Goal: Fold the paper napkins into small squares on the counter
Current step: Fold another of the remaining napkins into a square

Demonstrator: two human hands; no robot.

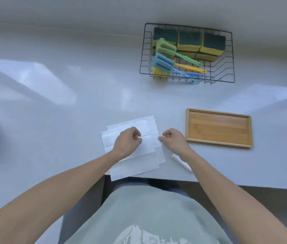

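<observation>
Left hand (127, 140) pinches thin white paper napkins (149, 131) | right hand (173, 139) pinches their edge | limp, tearable: grip corners

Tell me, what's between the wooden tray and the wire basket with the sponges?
Nothing: in the head view, only bare white counter lies between the rectangular wooden tray and the black wire basket.
</observation>
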